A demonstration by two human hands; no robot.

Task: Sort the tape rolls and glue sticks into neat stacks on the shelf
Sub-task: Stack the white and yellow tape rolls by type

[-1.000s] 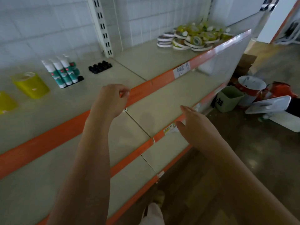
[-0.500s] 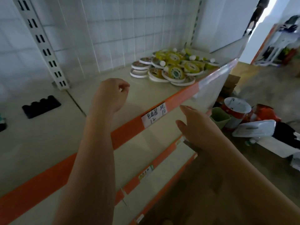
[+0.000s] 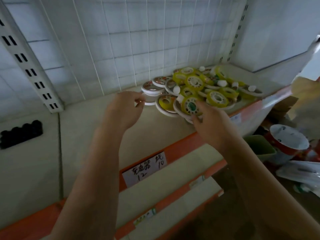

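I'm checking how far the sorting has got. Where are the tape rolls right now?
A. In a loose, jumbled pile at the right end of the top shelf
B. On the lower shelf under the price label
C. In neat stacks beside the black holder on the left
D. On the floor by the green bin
A: the tape rolls lie overlapping and tilted in a heap on the top shelf, just past both hands.

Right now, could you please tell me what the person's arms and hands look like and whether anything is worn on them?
Both forearms are bare as far as the picture shows them: no sleeves or cuffs in sight. The left hand and the right hand wear no gloves, and I can make out no watch, bracelet or ring. Motion blur softens the fingers, so small details could escape notice.
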